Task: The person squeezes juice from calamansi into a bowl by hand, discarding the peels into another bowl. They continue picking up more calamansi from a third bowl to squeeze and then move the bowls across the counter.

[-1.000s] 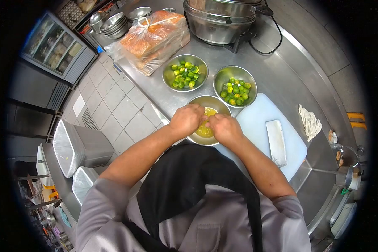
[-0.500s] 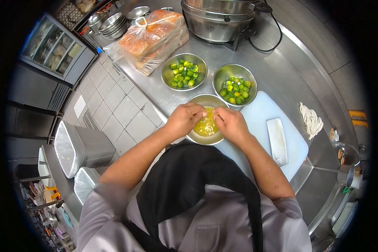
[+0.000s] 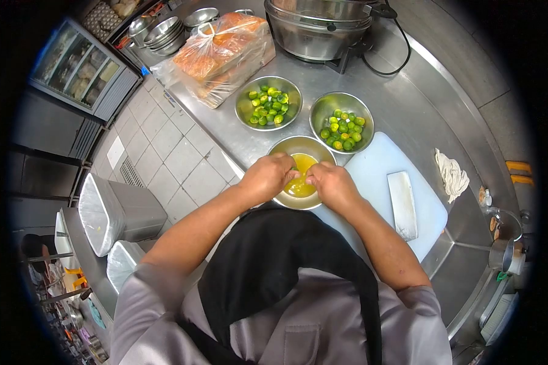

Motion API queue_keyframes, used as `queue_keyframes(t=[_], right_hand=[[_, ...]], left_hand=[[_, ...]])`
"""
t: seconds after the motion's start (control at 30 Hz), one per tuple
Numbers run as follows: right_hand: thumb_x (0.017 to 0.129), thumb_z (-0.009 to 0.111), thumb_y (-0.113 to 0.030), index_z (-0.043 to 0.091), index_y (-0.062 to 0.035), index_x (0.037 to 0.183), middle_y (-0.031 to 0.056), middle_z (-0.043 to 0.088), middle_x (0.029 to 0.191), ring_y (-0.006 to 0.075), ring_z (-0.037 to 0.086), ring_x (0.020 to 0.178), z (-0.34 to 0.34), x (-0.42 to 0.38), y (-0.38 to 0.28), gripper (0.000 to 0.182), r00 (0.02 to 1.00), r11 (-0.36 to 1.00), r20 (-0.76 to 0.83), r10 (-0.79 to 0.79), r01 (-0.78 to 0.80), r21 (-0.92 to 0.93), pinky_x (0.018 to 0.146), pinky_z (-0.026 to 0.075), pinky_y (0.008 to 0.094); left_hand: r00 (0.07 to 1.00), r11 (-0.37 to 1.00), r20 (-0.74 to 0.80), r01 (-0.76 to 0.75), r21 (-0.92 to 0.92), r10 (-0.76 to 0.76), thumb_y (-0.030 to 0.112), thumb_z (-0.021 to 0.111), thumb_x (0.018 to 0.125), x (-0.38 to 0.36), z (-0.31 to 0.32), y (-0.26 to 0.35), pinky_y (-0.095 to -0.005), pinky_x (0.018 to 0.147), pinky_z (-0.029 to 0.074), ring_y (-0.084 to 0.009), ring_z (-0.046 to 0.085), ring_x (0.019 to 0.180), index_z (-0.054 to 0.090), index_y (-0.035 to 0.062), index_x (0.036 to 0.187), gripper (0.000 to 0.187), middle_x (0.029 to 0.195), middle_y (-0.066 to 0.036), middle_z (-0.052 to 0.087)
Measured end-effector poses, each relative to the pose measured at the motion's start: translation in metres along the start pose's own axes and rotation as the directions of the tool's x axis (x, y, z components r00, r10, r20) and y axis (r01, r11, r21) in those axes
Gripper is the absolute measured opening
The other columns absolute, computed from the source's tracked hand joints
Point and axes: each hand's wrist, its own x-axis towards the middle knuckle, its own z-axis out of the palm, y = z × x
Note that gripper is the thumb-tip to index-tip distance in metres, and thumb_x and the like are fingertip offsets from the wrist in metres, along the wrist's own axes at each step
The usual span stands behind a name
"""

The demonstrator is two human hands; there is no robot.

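Both of my hands are over a steel bowl (image 3: 298,145) of yellow-green juice (image 3: 302,163). My left hand (image 3: 266,176), at the bowl's left side, is closed with a bit of green at its fingertips, apparently a small green lime. My right hand (image 3: 335,185) is pinched closed above the right side of the juice; what it holds, if anything, is hidden by the fingers. Just beyond stand two more steel bowls: the left bowl (image 3: 245,92) has small green limes (image 3: 269,108), some looking squeezed, and the right bowl (image 3: 324,100) has small cut limes (image 3: 346,129).
A cleaver (image 3: 402,204) lies on a white cutting board (image 3: 371,167) to the right, with a crumpled cloth (image 3: 451,175) beyond it. Bagged bread (image 3: 222,58) and a large steel pot (image 3: 316,33) stand at the back. Lined bins (image 3: 125,213) are at the left.
My hands have moved slightly apart and lower over the bowl. The juice surface shows more between them, and a bit of green now shows at my left fingertips.
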Motion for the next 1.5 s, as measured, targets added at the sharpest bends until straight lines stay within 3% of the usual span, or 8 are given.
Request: queue_keyframes(t=[0.23, 0.33, 0.4, 0.5, 0.73, 0.9, 1.3, 1.5], right_hand=[[0.092, 0.066, -0.017, 0.067, -0.0042, 0.096, 0.0204, 0.067, 0.092, 0.0412, 0.066, 0.085, -0.005, 0.012, -0.004, 0.014, 0.993, 0.999, 0.105, 0.047, -0.047, -0.006, 0.076, 0.052, 0.0511], [0.088, 0.072, -0.008, 0.069, -0.0039, 0.101, 0.0172, 0.069, 0.085, 0.0311, 0.069, 0.074, -0.013, 0.014, -0.003, 0.013, 0.999, 0.996, -0.032, 0.043, -0.041, 0.076, 0.069, 0.055, 0.0391], [0.089, 0.072, -0.005, 0.069, -0.0018, 0.113, 0.0114, 0.071, 0.085, 0.0176, 0.069, 0.072, -0.022, 0.016, -0.005, 0.024, 0.893, 0.836, 0.266, 0.364, -0.439, 0.330, 0.070, 0.054, 0.0300], [0.091, 0.072, -0.003, 0.069, 0.0021, 0.114, 0.0059, 0.071, 0.084, 0.0096, 0.066, 0.069, -0.020, 0.010, 0.004, 0.024, 0.875, 0.662, 0.309, 0.373, -0.484, 0.573, 0.067, 0.053, 0.0258], [0.091, 0.072, -0.003, 0.071, 0.0004, 0.111, 0.0078, 0.069, 0.085, 0.0149, 0.069, 0.070, -0.022, 0.004, -0.008, 0.020, 0.929, 0.797, 0.143, 0.340, -0.366, 0.481, 0.067, 0.054, 0.0293], [0.089, 0.073, -0.007, 0.070, -0.0033, 0.106, 0.0147, 0.066, 0.083, 0.0247, 0.068, 0.064, -0.007, -0.001, -0.002, 0.017, 0.991, 0.996, -0.098, -0.088, 0.086, -0.023, 0.063, 0.054, 0.0354], [0.085, 0.071, -0.010, 0.071, -0.0007, 0.118, 0.0191, 0.074, 0.093, 0.0223, 0.073, 0.081, -0.020, 0.006, -0.004, 0.035, 0.825, 0.647, 0.306, 0.476, -0.564, 0.514, 0.075, 0.055, 0.0327], [0.084, 0.073, -0.010, 0.071, -0.0004, 0.120, 0.0167, 0.073, 0.096, 0.0222, 0.072, 0.081, -0.016, -0.001, -0.001, 0.037, 0.922, 0.795, 0.172, 0.346, -0.385, 0.468, 0.075, 0.055, 0.0327]], left_hand=[[0.998, 0.988, -0.043, -0.036, 0.148, 0.043, 0.021, 0.073, 0.090, 0.002, 0.010, -0.001, -0.0485, 0.063, 0.051, -0.0378, 0.062, 0.070, 0.057, 0.0039, 0.080, 0.026, 0.074, -0.015, 0.059], [0.998, 0.988, -0.046, -0.039, 0.146, 0.047, 0.022, 0.073, 0.091, 0.003, 0.010, -0.001, -0.0483, 0.063, 0.051, -0.0376, 0.062, 0.070, 0.057, 0.0036, 0.081, 0.026, 0.074, -0.015, 0.059], [0.998, 0.986, -0.038, -0.042, 0.163, 0.049, 0.028, 0.070, 0.092, 0.003, 0.010, -0.004, -0.0501, 0.062, 0.052, -0.0380, 0.064, 0.070, 0.060, 0.0055, 0.083, 0.026, 0.077, -0.014, 0.064], [0.999, 0.988, -0.020, -0.031, 0.154, 0.035, 0.027, 0.070, 0.092, 0.003, 0.009, -0.006, -0.0501, 0.063, 0.052, -0.0383, 0.064, 0.072, 0.060, 0.0053, 0.084, 0.025, 0.079, -0.014, 0.064], [0.997, 0.997, -0.048, -0.068, -0.045, 0.066, 0.015, 0.071, 0.091, 0.005, 0.004, 0.005, -0.0489, 0.074, 0.051, -0.0390, 0.064, 0.083, 0.063, 0.0036, 0.091, 0.014, 0.086, -0.017, 0.062], [0.997, 0.983, -0.042, 0.063, -0.173, -0.071, 0.009, 0.071, 0.089, 0.001, -0.005, 0.006, -0.0466, 0.078, 0.052, -0.0404, 0.064, 0.088, 0.069, 0.0027, 0.105, 0.017, 0.093, -0.018, 0.063], [1.000, 0.999, -0.019, 0.006, 0.040, -0.005, 0.015, 0.075, 0.089, -0.001, 0.004, 0.002, -0.0467, 0.069, 0.051, -0.0398, 0.064, 0.076, 0.066, 0.0003, 0.092, 0.018, 0.081, -0.018, 0.064], [1.000, 0.995, 0.004, 0.014, -0.094, -0.014, 0.016, 0.074, 0.091, 0.002, 0.005, 0.007, -0.0457, 0.070, 0.051, -0.0377, 0.064, 0.080, 0.067, 0.0024, 0.093, 0.015, 0.088, -0.016, 0.064]])
